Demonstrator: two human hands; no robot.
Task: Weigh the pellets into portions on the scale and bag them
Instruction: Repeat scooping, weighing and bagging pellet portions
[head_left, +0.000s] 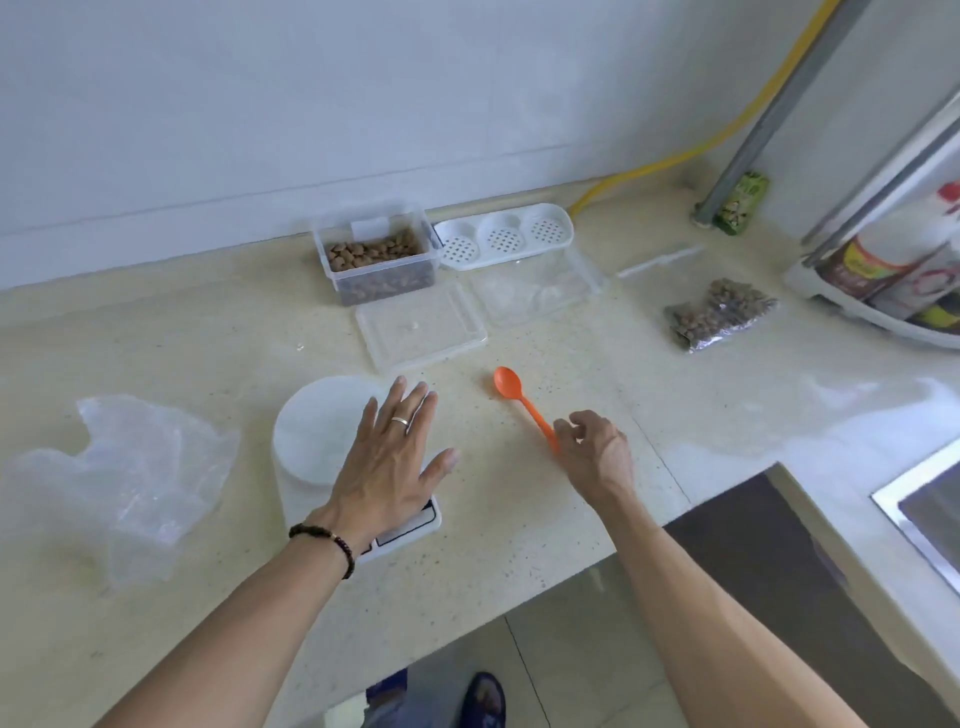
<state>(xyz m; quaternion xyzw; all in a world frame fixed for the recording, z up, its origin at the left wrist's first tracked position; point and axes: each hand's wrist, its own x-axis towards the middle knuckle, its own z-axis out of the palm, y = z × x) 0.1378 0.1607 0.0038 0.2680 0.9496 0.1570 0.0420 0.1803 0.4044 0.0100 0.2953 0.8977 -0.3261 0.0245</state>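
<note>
Across the pale speckled bench (218, 332), which runs from the back wall to a front edge that steps back on the right, things lie in rough order of bulk; a crumpled clear bag (119, 467) sprawls toward the left edge; a white scale (322, 441) with a round platter sits near the front edge at the middle, its display end partly hidden; the left hand (389, 457) is spread flat over the scale's right part, fingers (410, 400) straight and apart, holding nothing, though whether the palm touches the scale I cannot tell; a clear tub (376, 252) of brown pellets (371, 252) stands by the back edge, open; its lid (421, 325) lies flat just in front of it; a white tray (504, 236) with three perforated wells lies to the tub's right, beside the back edge; a second clear box (535, 288) sits just in front of the tray; a filled bag of pellets (719, 314) lies toward the right edge, well apart from the scale; the right hand (597, 452) has its fingers (563, 431) curled, pinching the handle end of an orange spoon (511, 389); the spoon lies between scale and bench step, bowl pointing to the back, empty.
</note>
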